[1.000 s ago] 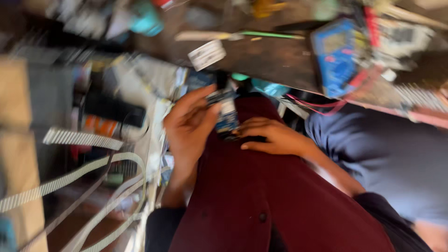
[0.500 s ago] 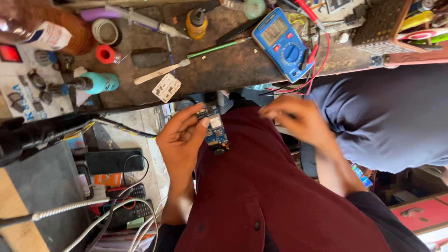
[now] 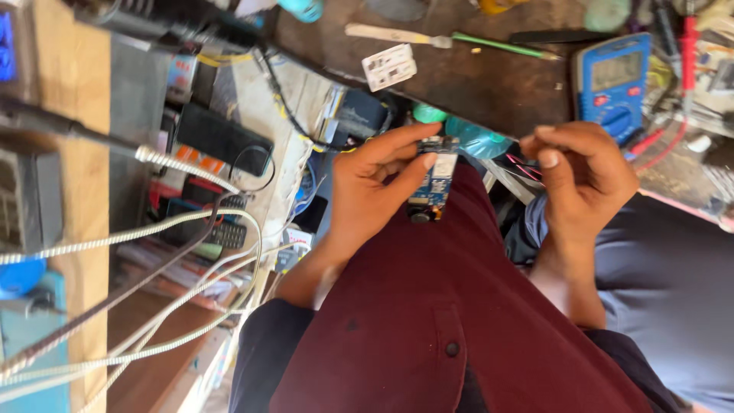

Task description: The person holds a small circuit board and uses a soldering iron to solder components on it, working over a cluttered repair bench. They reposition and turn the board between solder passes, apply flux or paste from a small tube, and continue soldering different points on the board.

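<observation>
One small blue circuit board (image 3: pixel 434 182) is pinched between thumb and fingers of the left hand (image 3: pixel 375 191), above the maroon lap (image 3: pixel 428 321). Right hand (image 3: pixel 585 180), curled loosely, holds nothing visible; multimeter (image 3: pixel 612 84) on workbench (image 3: pixel 474 84).

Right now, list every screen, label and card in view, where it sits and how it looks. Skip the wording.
Multimeter: on the bench, upper right; blue case, grey rectangular screen.
White card: on the bench, top centre; small tilted rectangle with dark marks.
Circuit board: held in the left hand, centre; narrow blue strip with a white label.
Blue display: far left edge; glowing, cut off by the frame.
</observation>
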### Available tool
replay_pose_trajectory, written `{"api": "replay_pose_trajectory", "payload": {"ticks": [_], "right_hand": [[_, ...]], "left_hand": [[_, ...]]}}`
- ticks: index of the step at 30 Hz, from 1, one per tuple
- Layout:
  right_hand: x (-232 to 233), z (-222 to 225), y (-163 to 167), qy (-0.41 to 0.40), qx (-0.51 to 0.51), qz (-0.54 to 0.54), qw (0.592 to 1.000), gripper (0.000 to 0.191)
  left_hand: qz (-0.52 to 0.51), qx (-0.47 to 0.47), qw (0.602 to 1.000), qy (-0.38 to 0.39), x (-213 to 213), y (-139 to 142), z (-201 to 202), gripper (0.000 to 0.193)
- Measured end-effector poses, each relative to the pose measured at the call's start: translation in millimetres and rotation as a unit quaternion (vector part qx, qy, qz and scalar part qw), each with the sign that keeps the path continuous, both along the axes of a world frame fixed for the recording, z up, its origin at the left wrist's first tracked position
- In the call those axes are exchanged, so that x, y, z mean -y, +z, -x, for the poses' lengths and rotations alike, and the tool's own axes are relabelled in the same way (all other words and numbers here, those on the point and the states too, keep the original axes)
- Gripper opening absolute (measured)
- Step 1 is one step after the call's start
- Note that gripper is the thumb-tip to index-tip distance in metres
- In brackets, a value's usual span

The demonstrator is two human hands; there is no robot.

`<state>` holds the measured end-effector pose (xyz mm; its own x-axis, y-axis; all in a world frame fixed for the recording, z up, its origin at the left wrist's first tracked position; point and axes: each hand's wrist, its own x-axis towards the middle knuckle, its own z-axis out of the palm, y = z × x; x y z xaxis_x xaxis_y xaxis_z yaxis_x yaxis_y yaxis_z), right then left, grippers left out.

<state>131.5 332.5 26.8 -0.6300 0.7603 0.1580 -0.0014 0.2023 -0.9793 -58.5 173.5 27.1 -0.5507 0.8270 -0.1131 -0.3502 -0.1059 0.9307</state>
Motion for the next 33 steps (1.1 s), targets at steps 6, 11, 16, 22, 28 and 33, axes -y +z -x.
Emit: {"api": "replay_pose_trajectory", "payload": {"ticks": [6,11,16,22,28,33], "right_hand": [[19,42,21,0.103,0.017,0.089,0.991,0.031],[20,56,23,0.145,0.012,0.055,0.988,0.031],[20,55,18,0.159,0.019,0.025,0.987,0.031],[20,60,19,0.159,0.022,0.003,0.987,0.030],[0,77,14,0.107,0.043,-0.083,0.990,0.019],[-35,126,-33,0.079,0.125,-0.363,0.920,0.016]], "left_hand": [[0.053,-0.220,0.972,0.068,6,12,-12,0.038],[0.082,-0.258,0.959,0.081,6,20,-16,0.040],[0.085,-0.278,0.953,0.086,6,22,-17,0.041],[0.084,-0.276,0.953,0.091,6,20,-19,0.040],[0.085,-0.240,0.961,0.104,10,12,-18,0.039],[0.068,-0.143,0.980,0.124,27,5,-15,0.039]]}}
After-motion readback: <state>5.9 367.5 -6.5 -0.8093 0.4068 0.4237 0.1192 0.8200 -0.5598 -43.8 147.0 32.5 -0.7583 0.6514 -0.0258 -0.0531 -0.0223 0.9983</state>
